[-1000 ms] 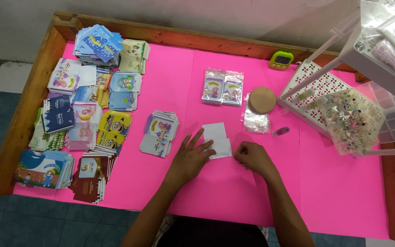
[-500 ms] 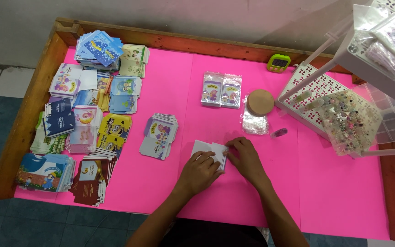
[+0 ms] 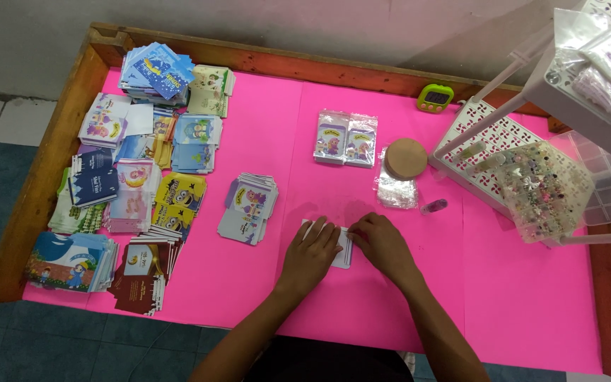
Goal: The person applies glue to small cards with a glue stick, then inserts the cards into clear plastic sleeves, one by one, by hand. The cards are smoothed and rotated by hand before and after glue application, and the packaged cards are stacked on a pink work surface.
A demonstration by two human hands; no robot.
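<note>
Your left hand (image 3: 310, 255) and right hand (image 3: 383, 244) both press flat on the small white card (image 3: 344, 249) at the pink counter's (image 3: 263, 127) front middle, 2 bagged cards (image 3: 346, 139) lying finished beyond, a stack of printed cards (image 3: 249, 207) left unbagged

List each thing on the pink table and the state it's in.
White card: flat, pressed under both hands.
Left hand: palm down on card.
Right hand: on card's right edge.
Card stack: fanned, untouched.
Two sealed packets: side by side.
Round lid: flat.
</note>
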